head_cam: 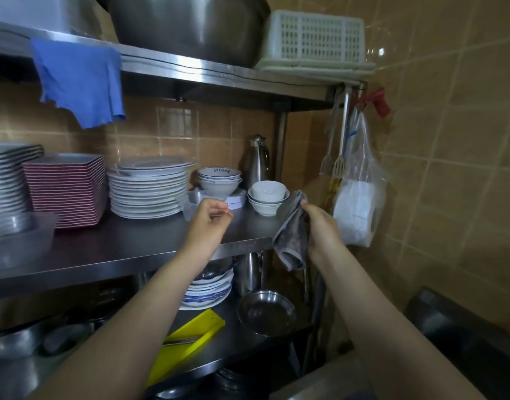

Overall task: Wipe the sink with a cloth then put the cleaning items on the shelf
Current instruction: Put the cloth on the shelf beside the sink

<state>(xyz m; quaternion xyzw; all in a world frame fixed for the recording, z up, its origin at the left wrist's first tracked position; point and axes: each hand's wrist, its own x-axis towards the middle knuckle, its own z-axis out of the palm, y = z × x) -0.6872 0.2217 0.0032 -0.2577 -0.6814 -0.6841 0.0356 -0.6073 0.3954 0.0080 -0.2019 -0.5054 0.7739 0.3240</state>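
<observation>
My right hand [323, 226] grips a grey cloth [294, 235] that hangs down in front of the right end of the middle steel shelf [126, 249]. My left hand [210, 220] hovers over the same shelf, fingers loosely curled, holding nothing. A blue cloth [80, 79] is draped over the front edge of the top shelf [219, 73] at the left. A dark corner of the sink [455, 330] shows at the lower right.
The middle shelf holds stacks of white plates [148, 192], red-edged square plates [66, 189], bowls [266, 196] and a steel flask [258, 160]. A plastic bag [357, 203] and utensils hang at the rack's right post. Below lie a steel bowl [266, 313] and a yellow tray [187, 339].
</observation>
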